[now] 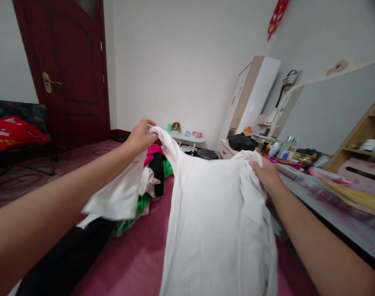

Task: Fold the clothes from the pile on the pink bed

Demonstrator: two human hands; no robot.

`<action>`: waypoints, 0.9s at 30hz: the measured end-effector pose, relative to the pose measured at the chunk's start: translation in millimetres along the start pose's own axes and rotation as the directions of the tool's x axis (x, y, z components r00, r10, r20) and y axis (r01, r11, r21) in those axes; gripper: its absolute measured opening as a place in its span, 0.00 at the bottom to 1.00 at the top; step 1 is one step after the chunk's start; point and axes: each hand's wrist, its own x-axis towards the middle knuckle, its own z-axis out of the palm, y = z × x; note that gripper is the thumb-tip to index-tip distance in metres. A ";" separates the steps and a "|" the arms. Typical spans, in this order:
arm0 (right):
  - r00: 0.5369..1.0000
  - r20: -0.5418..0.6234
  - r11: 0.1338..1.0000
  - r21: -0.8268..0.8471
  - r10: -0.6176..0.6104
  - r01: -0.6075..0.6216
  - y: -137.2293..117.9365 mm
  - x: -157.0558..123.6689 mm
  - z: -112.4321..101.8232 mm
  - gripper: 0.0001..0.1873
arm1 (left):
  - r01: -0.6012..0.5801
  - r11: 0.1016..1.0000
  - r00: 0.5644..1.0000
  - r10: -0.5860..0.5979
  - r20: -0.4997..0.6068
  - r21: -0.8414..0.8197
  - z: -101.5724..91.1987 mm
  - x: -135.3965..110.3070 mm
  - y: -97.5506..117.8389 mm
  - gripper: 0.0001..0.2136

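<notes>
A white long-sleeved top (212,218) hangs stretched out in front of me, its lower end running out of the bottom of the view. My left hand (142,133) is closed on its left side near the sleeve, which drapes down below my wrist. On the other side my right hand (266,172) grips the bunched fabric near the right shoulder. Beneath the top lies a pink-red cover (141,259). Left of the top, a heap of clothes (158,172) in black, green, pink and white is partly hidden by the hanging sleeve.
Dark cloth (70,255) lies at the lower left. To the right stands a dressing table (317,201) with bottles and a mirror (341,102). A red bag (15,131) rests on a chair by the dark red door (67,70). A small white table (187,137) stands against the wall.
</notes>
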 end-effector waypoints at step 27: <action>0.395 0.915 0.992 0.108 -0.076 -0.060 -41.7 -215.4 19.0 0.03 | -0.546 0.838 0.506 0.355 0.786 -0.027 120.4 -196.9 -95.0 0.18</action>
